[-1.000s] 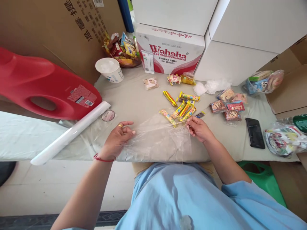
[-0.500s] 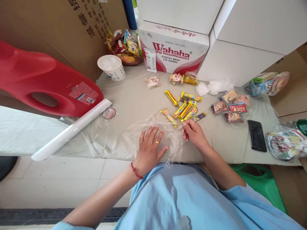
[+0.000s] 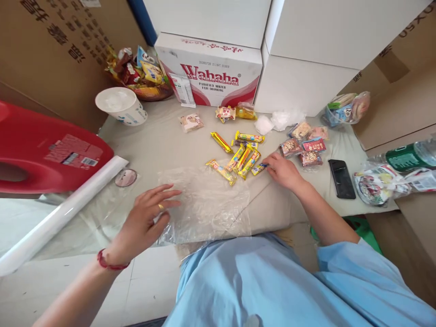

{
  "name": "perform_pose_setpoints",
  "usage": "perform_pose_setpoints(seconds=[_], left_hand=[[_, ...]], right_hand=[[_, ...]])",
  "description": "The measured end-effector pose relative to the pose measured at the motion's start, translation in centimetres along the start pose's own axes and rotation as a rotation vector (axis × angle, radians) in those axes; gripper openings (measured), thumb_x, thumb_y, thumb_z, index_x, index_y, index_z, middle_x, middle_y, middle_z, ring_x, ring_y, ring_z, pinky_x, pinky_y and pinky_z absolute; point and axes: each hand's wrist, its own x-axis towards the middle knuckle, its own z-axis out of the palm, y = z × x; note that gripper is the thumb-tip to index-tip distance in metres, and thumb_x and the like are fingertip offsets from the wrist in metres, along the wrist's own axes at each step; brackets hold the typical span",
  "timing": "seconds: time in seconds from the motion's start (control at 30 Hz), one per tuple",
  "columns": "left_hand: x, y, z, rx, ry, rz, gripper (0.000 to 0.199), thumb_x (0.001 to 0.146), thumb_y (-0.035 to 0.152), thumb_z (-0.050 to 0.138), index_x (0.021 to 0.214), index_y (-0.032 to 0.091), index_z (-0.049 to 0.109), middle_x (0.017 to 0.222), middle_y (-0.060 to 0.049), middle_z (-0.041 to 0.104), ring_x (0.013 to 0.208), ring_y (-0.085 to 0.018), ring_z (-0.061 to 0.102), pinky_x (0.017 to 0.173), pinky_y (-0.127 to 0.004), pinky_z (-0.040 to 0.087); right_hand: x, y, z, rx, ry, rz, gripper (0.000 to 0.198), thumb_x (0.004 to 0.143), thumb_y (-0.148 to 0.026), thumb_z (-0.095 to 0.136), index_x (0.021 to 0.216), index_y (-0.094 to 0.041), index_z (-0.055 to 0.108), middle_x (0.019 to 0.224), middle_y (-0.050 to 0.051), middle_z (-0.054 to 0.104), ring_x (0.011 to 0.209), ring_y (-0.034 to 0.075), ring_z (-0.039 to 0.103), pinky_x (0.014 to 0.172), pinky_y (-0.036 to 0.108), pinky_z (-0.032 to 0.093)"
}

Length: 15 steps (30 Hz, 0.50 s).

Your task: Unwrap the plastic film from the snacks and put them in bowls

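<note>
A sheet of clear plastic film lies spread at the table's front edge, slightly wrinkled. My left hand, fingers apart, is at its left edge and holds nothing. To the right, my right hand has its fingers closed on the end of a blue-and-yellow wrapped snack bar. Beside that bar lies a loose group of yellow-wrapped snack bars. One of them, a single yellow bar, lies at the film's far edge, and another yellow bar lies farther back.
A white film roll and a red jug stand left, near a paper tub. Behind is a Wahaba-style red-and-white water carton. Small wrapped snacks, a phone and a green-labelled bottle lie right.
My left hand has moved left off the middle of the film. My right hand has left the film's edge and moved to the blue-and-yellow bar. The view has shifted right.
</note>
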Motion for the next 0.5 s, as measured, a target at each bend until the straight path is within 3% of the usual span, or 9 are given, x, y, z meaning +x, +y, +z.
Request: perform_pose_setpoints(seconds=[0.1,0.23,0.37,0.5], left_hand=[[1.3,2.3,1.0,0.057,0.166,-0.077,0.027,0.097,0.025,0.047,0.099,0.029,0.074,0.113,-0.004,0.08,0.125,-0.029,0.066,0.109,-0.053,0.045],[1.4,3.8,4.9,0.199,0.057,-0.04,0.04,0.102,0.036,0.046,0.132,0.025,0.068,0.145,-0.011,0.066,0.141,-0.034,0.055,0.12,-0.058,0.032],[-0.8,3.1,8.2,0.272,-0.008,-0.083,0.051,0.105,0.037,0.039,0.154,0.026,0.051,0.161,-0.013,0.049,0.148,-0.034,0.048,0.123,-0.059,0.022],[-2.6,2.5,8.8,0.279,0.006,-0.083,0.056,0.105,0.037,0.041,0.16,0.026,0.042,0.163,-0.013,0.046,0.148,-0.034,0.048,0.123,-0.057,0.02]], right_hand=[[1.4,-0.3,-0.5,-0.225,-0.126,-0.091,0.037,0.099,-0.017,0.048,0.132,-0.023,0.064,0.133,0.013,0.063,0.103,0.025,0.062,0.072,0.031,0.043],[1.0,0.0,-1.3,-0.354,-0.237,-0.189,0.022,0.099,-0.017,0.053,0.11,-0.016,0.072,0.107,0.016,0.068,0.104,0.029,0.056,0.082,0.036,0.041],[0.7,0.5,-2.8,-0.311,-0.15,-0.281,0.027,0.1,-0.022,0.056,0.122,-0.017,0.071,0.114,0.015,0.068,0.106,0.03,0.052,0.087,0.039,0.037],[3.7,-0.5,-2.6,-0.278,-0.049,-0.433,0.032,0.106,-0.025,0.047,0.13,-0.021,0.068,0.126,0.012,0.068,0.119,0.03,0.048,0.094,0.04,0.035]])
